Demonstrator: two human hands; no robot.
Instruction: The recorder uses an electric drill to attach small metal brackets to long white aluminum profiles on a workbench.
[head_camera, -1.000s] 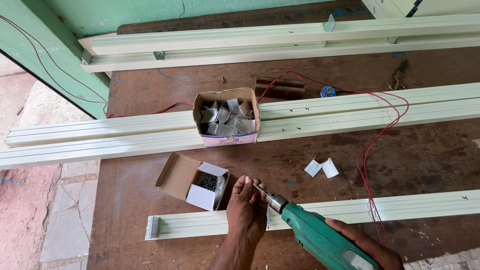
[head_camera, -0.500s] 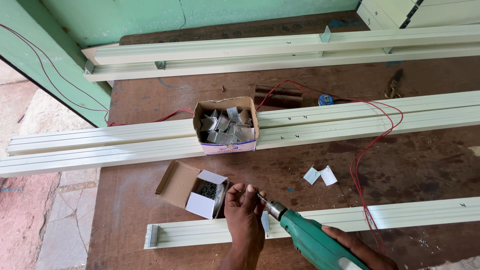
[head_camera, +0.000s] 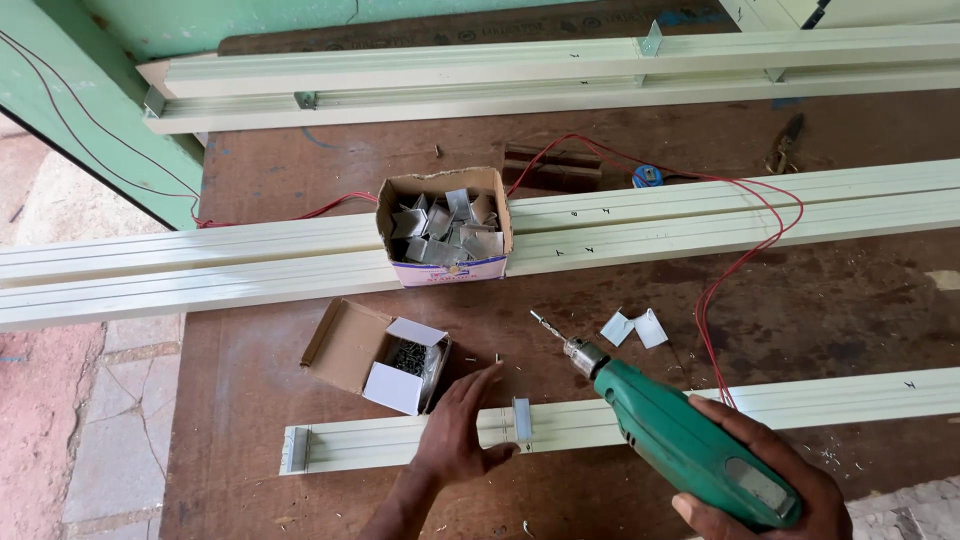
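My right hand (head_camera: 775, 480) grips a green electric drill (head_camera: 690, 440), its bit pointing up-left above the table. My left hand (head_camera: 462, 428) lies flat with fingers spread on a short pale-green rail (head_camera: 850, 395), next to a small metal bracket (head_camera: 521, 418) standing on that rail. A small open box of dark screws (head_camera: 405, 358) sits just above my left hand.
A cardboard box of metal brackets (head_camera: 445, 228) rests on long pale-green rails (head_camera: 700, 225). More rails (head_camera: 500, 70) lie at the back. A red cable (head_camera: 745, 260) loops across the brown table (head_camera: 830, 300). Two loose white pieces (head_camera: 633, 327) lie near the drill bit.
My left hand let go of the drill's chuck and dropped onto the rail. The drill swung up and right, and a bracket now stands on the rail.
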